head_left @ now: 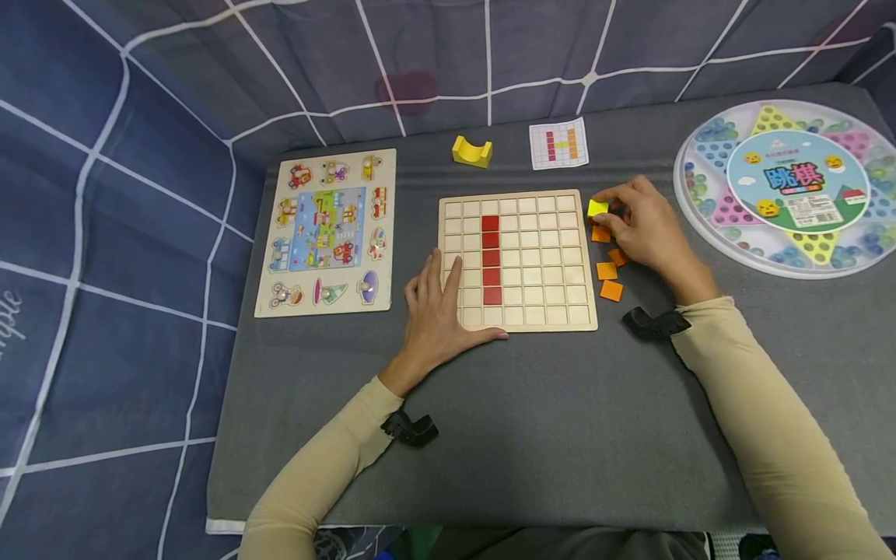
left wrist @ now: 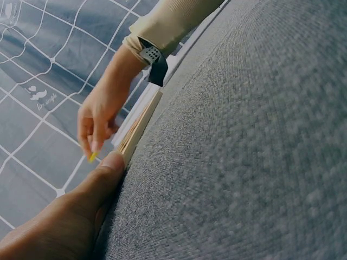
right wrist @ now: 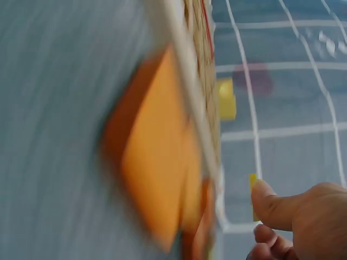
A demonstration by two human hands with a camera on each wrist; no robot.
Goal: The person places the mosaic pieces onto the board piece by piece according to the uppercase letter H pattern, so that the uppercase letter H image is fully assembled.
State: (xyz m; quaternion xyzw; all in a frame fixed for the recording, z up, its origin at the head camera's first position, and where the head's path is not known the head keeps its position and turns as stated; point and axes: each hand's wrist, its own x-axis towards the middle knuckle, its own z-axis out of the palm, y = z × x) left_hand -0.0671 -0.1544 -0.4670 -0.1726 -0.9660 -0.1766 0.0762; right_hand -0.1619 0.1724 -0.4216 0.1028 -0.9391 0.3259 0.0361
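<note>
A wooden grid board (head_left: 542, 297) lies on the grey table, with a column of several red square tiles (head_left: 491, 258) set in its cells. My left hand (head_left: 435, 320) rests at the board's lower left corner, fingers spread over the left edge and thumb along the front edge. Just off the board's upper right edge, my right hand (head_left: 645, 225) pinches a yellow square tile (head_left: 597, 208) between thumb and fingers; the right wrist view shows this yellow tile (right wrist: 253, 197) edge-on. Several orange tiles (head_left: 610, 291) lie beneath and beside that hand, right of the board.
A pattern card (head_left: 558, 145) and a yellow curved block (head_left: 472, 152) lie behind the board. To the left is a picture puzzle board (head_left: 329, 299); to the right, a round Chinese checkers set (head_left: 798, 183). A dark gridded curtain (head_left: 434, 47) borders the back and left.
</note>
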